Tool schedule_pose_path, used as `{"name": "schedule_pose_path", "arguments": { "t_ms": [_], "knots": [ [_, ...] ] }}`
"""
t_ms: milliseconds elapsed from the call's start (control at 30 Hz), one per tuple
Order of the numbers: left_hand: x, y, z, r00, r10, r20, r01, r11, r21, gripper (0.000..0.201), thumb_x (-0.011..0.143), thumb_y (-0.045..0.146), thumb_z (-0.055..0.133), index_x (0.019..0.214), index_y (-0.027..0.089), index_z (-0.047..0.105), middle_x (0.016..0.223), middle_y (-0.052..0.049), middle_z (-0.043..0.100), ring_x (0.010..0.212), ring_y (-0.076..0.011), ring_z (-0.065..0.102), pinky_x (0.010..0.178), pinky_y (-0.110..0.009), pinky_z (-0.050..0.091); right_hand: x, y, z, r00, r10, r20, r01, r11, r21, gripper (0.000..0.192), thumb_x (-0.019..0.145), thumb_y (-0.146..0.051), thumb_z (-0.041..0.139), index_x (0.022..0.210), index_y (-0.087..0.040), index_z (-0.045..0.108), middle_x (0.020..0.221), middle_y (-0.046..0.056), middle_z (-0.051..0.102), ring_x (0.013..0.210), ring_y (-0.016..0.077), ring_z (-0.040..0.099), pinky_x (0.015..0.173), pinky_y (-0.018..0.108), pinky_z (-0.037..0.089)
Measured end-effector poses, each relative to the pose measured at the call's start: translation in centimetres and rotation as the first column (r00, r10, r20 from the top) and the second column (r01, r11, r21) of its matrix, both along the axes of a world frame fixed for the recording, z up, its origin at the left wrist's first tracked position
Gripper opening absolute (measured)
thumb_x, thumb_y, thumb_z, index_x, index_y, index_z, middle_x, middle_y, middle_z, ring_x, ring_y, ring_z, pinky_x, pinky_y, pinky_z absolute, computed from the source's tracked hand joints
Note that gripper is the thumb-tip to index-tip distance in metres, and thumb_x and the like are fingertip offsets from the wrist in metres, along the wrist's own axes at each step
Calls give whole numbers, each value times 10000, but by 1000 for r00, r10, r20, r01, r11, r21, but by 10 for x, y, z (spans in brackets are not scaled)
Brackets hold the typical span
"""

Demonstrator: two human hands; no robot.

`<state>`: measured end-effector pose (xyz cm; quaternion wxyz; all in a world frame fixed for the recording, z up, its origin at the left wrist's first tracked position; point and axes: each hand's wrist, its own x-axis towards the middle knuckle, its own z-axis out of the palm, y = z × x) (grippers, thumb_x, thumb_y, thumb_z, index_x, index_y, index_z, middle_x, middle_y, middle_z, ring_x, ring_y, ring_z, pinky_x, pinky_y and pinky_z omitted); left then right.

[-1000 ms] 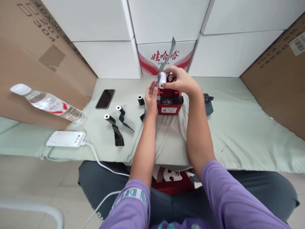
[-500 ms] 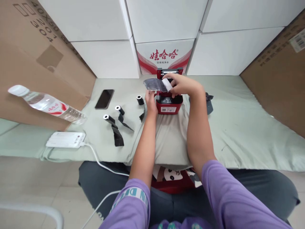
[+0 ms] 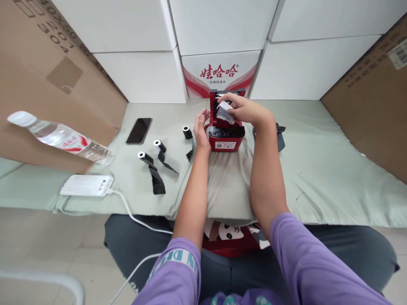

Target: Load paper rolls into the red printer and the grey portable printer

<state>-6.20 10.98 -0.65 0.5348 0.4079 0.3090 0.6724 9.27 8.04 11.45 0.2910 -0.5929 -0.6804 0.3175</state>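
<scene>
A small red printer (image 3: 227, 137) with a black front panel stands on the cloth, its lid raised at the back. My right hand (image 3: 243, 110) is closed on a small roll (image 3: 225, 111) with a white outer face and a loose greyish strip, held over the printer's opening. The hand hides part of the roll and the printer's inside. Along the printer's left side is my left hand (image 3: 202, 129), fingers stretched upward and holding nothing. Left of it lie several black rolls with white cores, among them one roll (image 3: 187, 132) with a dark strip trailing from it.
A black phone (image 3: 139, 130) lies at the left, with a white power bank (image 3: 86, 185) and its cable nearer me. A water bottle (image 3: 62, 140) is tilted at far left. Something dark (image 3: 279, 139) lies right of the printer. White boxes (image 3: 219, 74) line the back.
My right hand has lowered the roll toward the printer, and its strip, stretched out leftward before, now hangs downward. My left hand has come off the strip's area, fingers opening beside the printer.
</scene>
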Motion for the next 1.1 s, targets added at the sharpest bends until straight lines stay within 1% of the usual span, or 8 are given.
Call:
{"name": "schedule_pose_path", "arguments": {
  "t_ms": [133,300,467,667,800,900,1000,1100],
  "knots": [
    [0,3,-3,1000,4,6,-4,1000,-15,539,1016,667,481,1262,238,695,1344,-92,705,1358,-240,614,1142,-383,471,-5,5,-3,977,-13,213,-5,996,87,441,841,-294,697,1279,-267,657,947,22,724,826,206,662,776,341,553],
    [-1,1,-1,1000,-5,20,6,999,-35,512,1050,617,433,1269,232,689,1342,-88,707,1345,-226,626,1134,-380,485,-12,7,-4,883,-87,462,41,993,108,270,803,-255,708,1066,-205,734,1054,91,749,948,258,651,829,352,522],
    [-1,0,1,1000,-17,26,19,999,-48,503,1049,618,434,1256,243,699,1340,-81,706,1358,-225,617,1142,-379,478,-17,7,-4,841,-88,534,53,995,81,269,805,-221,689,1066,-199,750,1086,94,760,941,257,654,812,337,501],
    [-1,-1,0,999,-24,44,26,998,-53,479,1061,583,415,1228,242,706,1309,-75,723,1348,-215,622,1145,-372,471,-26,11,-12,769,-65,636,102,994,-23,336,794,-142,678,1121,-191,737,1140,106,765,965,250,675,786,310,491],
    [-2,-1,1,997,-43,62,48,997,-67,492,1061,582,400,1217,231,707,1310,-82,726,1346,-219,623,1148,-379,462,-29,16,-16,750,-72,657,114,993,-22,338,806,-163,677,1136,-197,744,1162,116,767,1020,264,691,841,325,518],
    [-2,1,1,998,-46,45,50,995,-84,526,1059,607,381,1210,225,710,1314,-89,724,1353,-223,616,1146,-384,458,-30,20,-19,762,-77,643,132,991,-37,277,783,-162,696,1047,-192,776,1100,130,778,1034,287,698,891,371,540],
    [-1,2,0,999,-40,22,42,997,-70,537,1051,621,387,1197,221,714,1297,-93,726,1337,-229,623,1136,-394,462,-29,22,-22,820,-87,566,134,990,-42,141,751,-169,732,878,-195,786,939,132,778,1011,316,700,930,436,541],
    [-3,-2,0,999,-19,-29,20,1000,14,520,1016,643,461,1148,220,734,1253,-93,733,1300,-247,637,1123,-397,466,-22,19,-18,914,-99,393,102,995,15,60,768,-263,747,811,-226,768,780,92,744,932,311,694,916,457,538]
  ]
}}
